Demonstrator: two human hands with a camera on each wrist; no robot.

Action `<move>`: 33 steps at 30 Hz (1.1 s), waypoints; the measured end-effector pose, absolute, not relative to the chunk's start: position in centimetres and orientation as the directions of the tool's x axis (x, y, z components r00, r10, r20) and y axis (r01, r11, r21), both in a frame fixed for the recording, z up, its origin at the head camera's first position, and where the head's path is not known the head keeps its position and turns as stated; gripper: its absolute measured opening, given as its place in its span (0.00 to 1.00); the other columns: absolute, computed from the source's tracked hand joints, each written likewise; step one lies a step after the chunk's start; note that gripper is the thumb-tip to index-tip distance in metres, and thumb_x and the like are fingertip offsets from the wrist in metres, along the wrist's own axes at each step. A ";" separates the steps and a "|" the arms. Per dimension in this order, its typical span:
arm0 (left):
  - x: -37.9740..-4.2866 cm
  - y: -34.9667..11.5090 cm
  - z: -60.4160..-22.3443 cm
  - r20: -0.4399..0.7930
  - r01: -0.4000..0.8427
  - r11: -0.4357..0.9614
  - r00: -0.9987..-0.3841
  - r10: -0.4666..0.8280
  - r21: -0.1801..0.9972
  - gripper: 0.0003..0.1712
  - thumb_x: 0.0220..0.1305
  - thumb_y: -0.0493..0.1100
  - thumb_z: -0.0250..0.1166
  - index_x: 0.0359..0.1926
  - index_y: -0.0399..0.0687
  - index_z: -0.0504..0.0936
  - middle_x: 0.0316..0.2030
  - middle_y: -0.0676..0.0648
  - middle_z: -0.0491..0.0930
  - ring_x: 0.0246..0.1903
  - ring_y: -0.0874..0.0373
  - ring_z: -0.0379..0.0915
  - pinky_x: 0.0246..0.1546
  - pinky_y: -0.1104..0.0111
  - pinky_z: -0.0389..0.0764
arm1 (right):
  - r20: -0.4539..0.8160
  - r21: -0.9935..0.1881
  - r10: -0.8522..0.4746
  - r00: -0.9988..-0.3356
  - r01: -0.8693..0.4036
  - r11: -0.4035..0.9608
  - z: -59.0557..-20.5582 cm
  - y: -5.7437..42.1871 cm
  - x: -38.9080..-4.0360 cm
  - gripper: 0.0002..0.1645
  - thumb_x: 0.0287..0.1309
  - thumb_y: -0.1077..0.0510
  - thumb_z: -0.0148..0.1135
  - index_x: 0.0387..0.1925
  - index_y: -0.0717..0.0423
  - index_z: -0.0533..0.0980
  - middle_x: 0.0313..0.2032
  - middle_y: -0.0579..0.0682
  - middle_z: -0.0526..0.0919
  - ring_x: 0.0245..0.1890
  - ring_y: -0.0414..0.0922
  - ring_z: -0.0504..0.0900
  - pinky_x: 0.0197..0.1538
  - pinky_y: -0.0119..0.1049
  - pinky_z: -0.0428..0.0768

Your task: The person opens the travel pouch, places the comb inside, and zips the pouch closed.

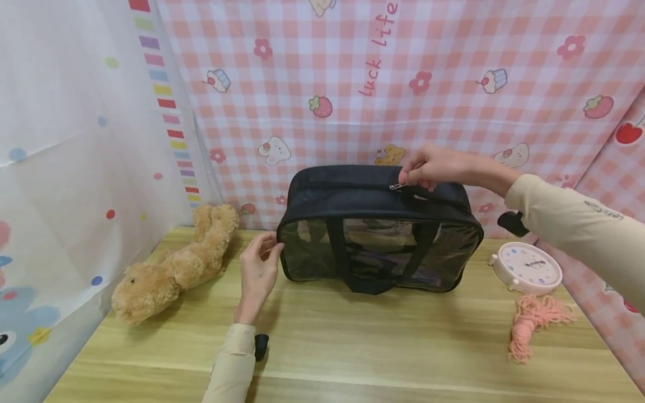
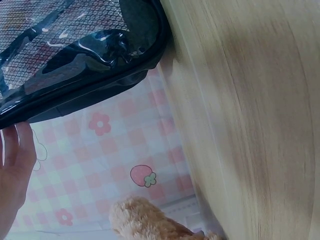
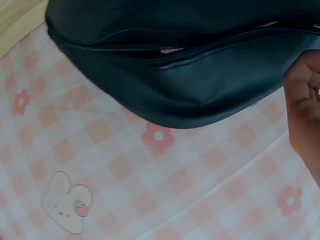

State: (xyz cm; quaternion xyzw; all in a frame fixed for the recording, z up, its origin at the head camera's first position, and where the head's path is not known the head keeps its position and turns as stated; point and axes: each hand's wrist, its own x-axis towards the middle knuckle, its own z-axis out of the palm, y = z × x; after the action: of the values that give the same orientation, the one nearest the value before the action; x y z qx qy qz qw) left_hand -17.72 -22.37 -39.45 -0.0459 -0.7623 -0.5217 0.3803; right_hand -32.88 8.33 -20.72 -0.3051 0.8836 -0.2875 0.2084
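Note:
A black bag (image 1: 383,207) with clear front panels and a hanging strap handle stands upright on the table. My right hand (image 1: 430,166) pinches the metal zipper pull (image 1: 397,186) on the bag's top. The zip seam gapes in places beside it, as the right wrist view of the bag (image 3: 200,85) shows. My left hand (image 1: 259,268) holds the bag's left edge between thumb and fingers. In the left wrist view the fingertips (image 2: 24,135) meet the dark edging. What lies inside the bag cannot be made out clearly.
A tan plush toy (image 1: 176,274) lies at the left of the wooden table (image 1: 383,347). At the right are a white round clock (image 1: 529,268) and a bundle of pink yarn (image 1: 531,324). A pink checked cloth (image 1: 353,129) hangs close behind the bag.

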 end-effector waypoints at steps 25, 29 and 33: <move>-17.6 -22.3 -39.3 0.601 0.440 0.446 -0.725 -0.336 0.779 0.09 0.57 0.24 0.64 0.41 0.28 0.80 0.37 0.33 0.79 0.39 0.41 0.79 0.39 0.53 0.82 | -0.171 -0.754 -0.579 -0.797 -0.272 0.598 -22.4 18.5 -33.1 0.16 0.69 0.62 0.46 0.47 0.70 0.74 0.27 0.55 0.71 0.26 0.49 0.70 0.31 0.40 0.76; -17.6 -22.3 -39.4 0.599 0.438 0.445 -0.726 -0.338 0.781 0.09 0.57 0.24 0.64 0.41 0.29 0.80 0.37 0.34 0.79 0.39 0.41 0.79 0.39 0.52 0.82 | -0.162 -0.790 -0.591 -0.790 -0.256 0.558 -23.4 19.9 -33.4 0.16 0.70 0.62 0.45 0.47 0.73 0.73 0.31 0.55 0.73 0.27 0.48 0.71 0.35 0.40 0.79; -18.7 -23.1 -41.0 0.602 0.443 0.442 -0.723 -0.339 0.780 0.10 0.58 0.27 0.65 0.42 0.33 0.80 0.38 0.37 0.80 0.39 0.45 0.80 0.39 0.55 0.82 | -0.144 -0.823 -0.600 -0.787 -0.241 0.514 -24.2 20.7 -33.7 0.17 0.71 0.62 0.44 0.46 0.73 0.73 0.31 0.53 0.72 0.28 0.49 0.73 0.36 0.40 0.79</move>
State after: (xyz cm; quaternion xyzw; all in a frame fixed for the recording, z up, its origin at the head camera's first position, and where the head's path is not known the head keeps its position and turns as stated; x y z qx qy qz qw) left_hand -18.70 -23.05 -41.03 -0.0342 -0.7638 -0.5273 0.3707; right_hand -33.70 20.69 -24.20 -0.2490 0.8441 -0.4255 0.2108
